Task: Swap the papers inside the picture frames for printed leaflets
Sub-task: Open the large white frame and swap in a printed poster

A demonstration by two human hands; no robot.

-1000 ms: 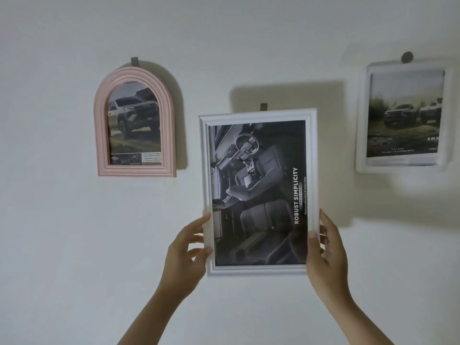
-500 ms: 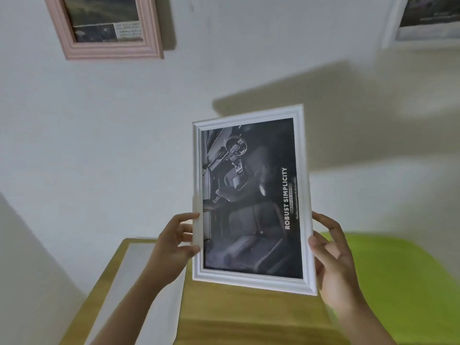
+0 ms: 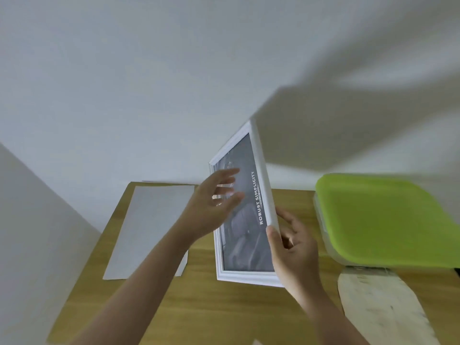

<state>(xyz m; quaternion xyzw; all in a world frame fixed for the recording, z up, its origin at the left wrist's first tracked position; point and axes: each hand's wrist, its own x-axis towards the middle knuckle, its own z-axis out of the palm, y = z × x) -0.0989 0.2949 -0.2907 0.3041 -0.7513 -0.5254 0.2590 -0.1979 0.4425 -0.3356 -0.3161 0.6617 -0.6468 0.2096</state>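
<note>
Only one view here, the head cam looking down over a wooden table (image 3: 204,307) pushed against a white wall (image 3: 149,70). The frame (image 3: 245,276), white with a dark car-interior leaflet (image 3: 245,242) inside reading "ROBUST SIMPLICITY" up its right side, is held upright over the table and twisted so its top corner leans back toward the wall and you see the front at an angle. I can't tell whether its bottom edge is on the table. The right hand (image 3: 295,247) has it by the lower right edge: thumb lying on the front of the rim, the other fingers curled around behind, forearm coming in from the bottom right. The left hand (image 3: 211,207) is in front of the glass near the left rim, fingers spread and pretty straight, a bit motion-blurred, not clamped on anything; can't say for sure if the fingertips actually touch the glass. Its forearm runs in from the bottom left, crossing over some white sheets (image 3: 149,227) lying flat on the left part of the table. On the right there's a lime green lid (image 3: 378,220) on a pale box, and just below it a scuffed whitish board (image 3: 378,310).
</note>
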